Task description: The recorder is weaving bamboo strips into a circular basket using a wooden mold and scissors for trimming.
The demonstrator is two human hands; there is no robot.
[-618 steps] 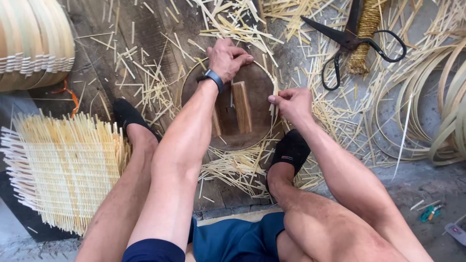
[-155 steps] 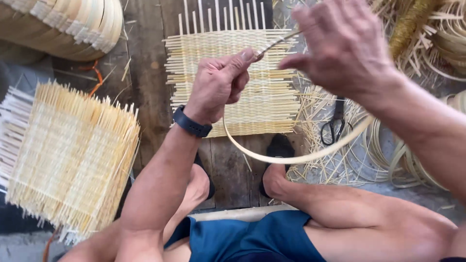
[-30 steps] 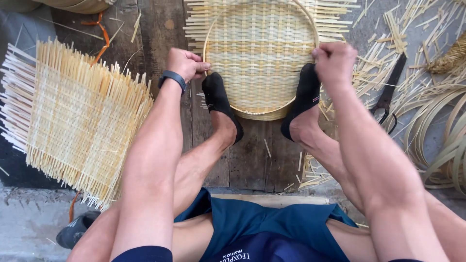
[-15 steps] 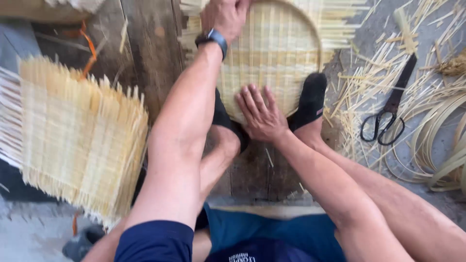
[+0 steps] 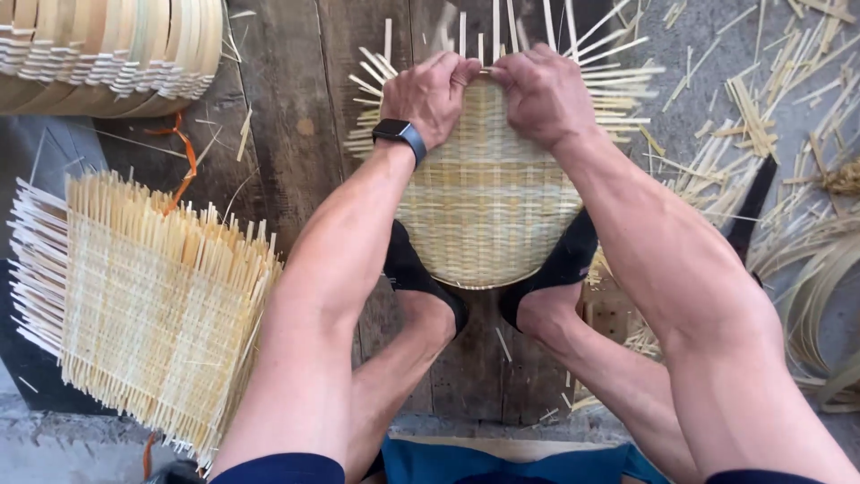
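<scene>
Both hands have moved to the far rim of the mat since half a second ago, when the right hand lay flat near the feet and the left alone reached up.

- Left hand (image 5: pixel 432 90): upper centre, fingers curled and clamped on the top edge of the mat; dark watch (image 5: pixel 399 137) on the wrist.
- Right hand (image 5: pixel 540 92): just beside the left, knuckles almost touching, likewise pinched on the same edge.
- Mat (image 5: pixel 488 193): round woven bamboo piece, centre of frame, on dark planks (image 5: pixel 287 108). Loose strip ends fan out past its upper edge; its lower edge curves clean and is pinned by two black-socked feet (image 5: pixel 421 282).
- Square weave (image 5: pixel 152 305): lower left, tilted, bristling ends on all sides, well apart from the mat; a strip of bare plank lies between.
- Stacked baskets (image 5: pixel 107 54): upper left corner, rims overlapping.
- Offcuts (image 5: pixel 761 116): scattered over the right side, close to the mat's right edge.
- Coiled strips (image 5: pixel 820 287): right edge of frame.
</scene>
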